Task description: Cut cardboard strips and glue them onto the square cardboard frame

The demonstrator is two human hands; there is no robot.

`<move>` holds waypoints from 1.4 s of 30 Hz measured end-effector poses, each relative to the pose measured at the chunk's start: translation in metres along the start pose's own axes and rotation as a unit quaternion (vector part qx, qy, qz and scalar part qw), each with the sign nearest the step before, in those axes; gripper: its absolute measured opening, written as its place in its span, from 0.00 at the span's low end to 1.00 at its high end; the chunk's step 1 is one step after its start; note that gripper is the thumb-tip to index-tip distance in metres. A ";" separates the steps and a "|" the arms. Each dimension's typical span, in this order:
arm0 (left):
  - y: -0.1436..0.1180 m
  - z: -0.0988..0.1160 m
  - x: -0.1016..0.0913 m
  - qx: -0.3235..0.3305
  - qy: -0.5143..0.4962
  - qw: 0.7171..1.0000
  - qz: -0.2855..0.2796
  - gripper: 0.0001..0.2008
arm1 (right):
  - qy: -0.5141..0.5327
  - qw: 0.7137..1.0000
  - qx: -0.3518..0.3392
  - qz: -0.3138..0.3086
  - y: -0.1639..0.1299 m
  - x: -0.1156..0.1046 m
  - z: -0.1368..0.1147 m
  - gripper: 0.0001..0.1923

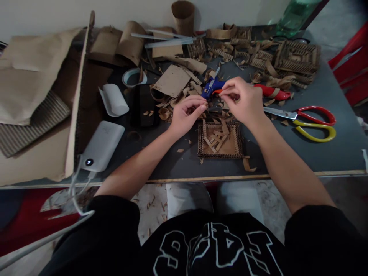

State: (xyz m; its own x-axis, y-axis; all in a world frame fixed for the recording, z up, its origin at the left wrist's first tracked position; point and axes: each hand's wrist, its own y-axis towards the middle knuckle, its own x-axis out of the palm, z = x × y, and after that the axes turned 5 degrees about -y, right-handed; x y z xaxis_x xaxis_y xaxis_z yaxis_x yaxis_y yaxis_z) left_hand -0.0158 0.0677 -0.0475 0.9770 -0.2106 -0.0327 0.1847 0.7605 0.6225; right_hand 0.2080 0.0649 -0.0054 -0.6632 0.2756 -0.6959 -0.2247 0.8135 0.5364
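Two hands pinch one small cardboard strip [207,105] just above the cardboard tray [220,140].

We hold the strip between us, left hand [185,115] and right hand [241,100] both closed on it with fingertips, probably so it stays over the tray where loose strips already lie. Just behind the tray rests the blue glue gun [212,87], close enough to grab. Right of the tray lie the scissors [304,119]; left of it, a white power bank [101,145] near the worktop [322,153] edge.
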 end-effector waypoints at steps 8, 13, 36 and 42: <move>0.000 -0.004 0.000 -0.012 -0.005 1.000 0.023 0.09 | -0.074 0.992 0.049 0.091 0.000 -0.002 0.012 0.19; 0.000 -0.005 0.001 0.007 0.006 1.000 0.029 0.09 | -0.117 0.990 0.039 0.071 -0.002 0.004 0.010 0.19; -0.002 0.002 -0.001 0.000 0.034 0.996 -0.082 0.11 | -0.033 0.975 -0.214 -0.052 -0.003 0.002 -0.015 0.08; 0.000 0.001 -0.001 0.007 0.039 0.995 -0.089 0.11 | -0.016 0.980 -0.187 -0.068 -0.001 -0.001 -0.019 0.07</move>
State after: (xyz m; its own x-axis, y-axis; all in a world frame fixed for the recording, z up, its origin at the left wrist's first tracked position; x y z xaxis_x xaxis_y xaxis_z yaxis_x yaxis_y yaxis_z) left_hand -0.0172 0.0673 -0.0473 0.9342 -0.2927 -0.2038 0.3549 0.7060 0.6129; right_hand 0.1954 0.0542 0.0042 -0.5871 0.1992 -0.7846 -0.5593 0.6009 0.5710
